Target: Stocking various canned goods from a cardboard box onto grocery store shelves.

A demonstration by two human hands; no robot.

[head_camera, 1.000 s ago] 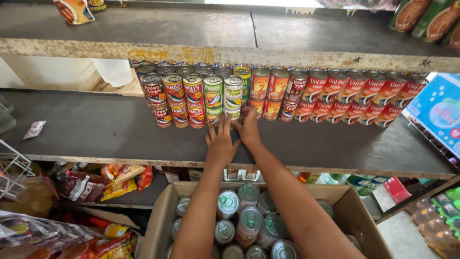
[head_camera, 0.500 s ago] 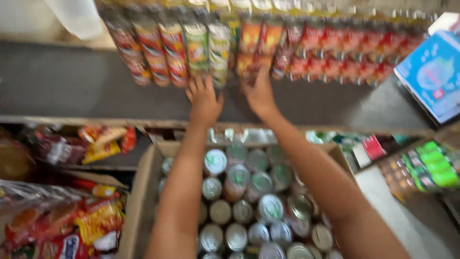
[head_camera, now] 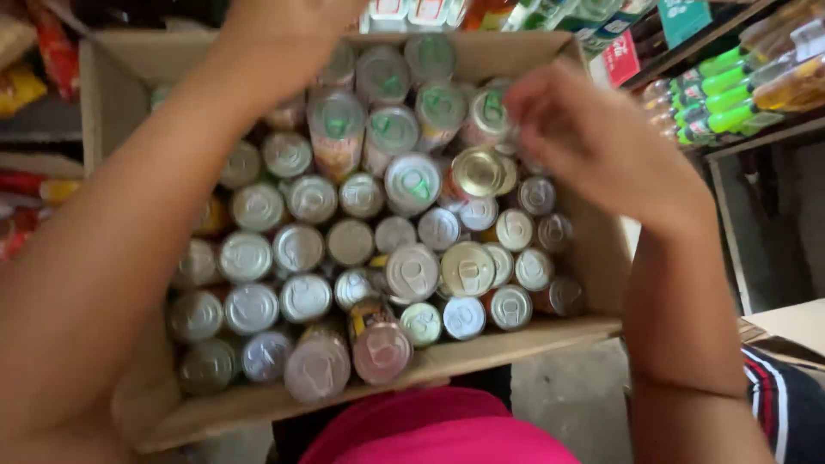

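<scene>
An open cardboard box (head_camera: pixel 516 344) is seen from above, packed with upright tins (head_camera: pixel 412 271), most showing silver pull-tab lids; a few green-marked lids lie toward the far end; one gold lid (head_camera: pixel 477 170) sits near the right hand. The right hand (head_camera: pixel 593 142) is held over the far right part of the box, fingers loosely curled, blurred; nothing is seen gripped. The left hand (head_camera: pixel 288 26) is raised at the far edge, partly cut off by the frame; whether it is open or closed cannot be told. Green bottles (head_camera: pixel 718 86) are shelved to the right; snack packets (head_camera: pixel 21 86) lie to the left.
</scene>
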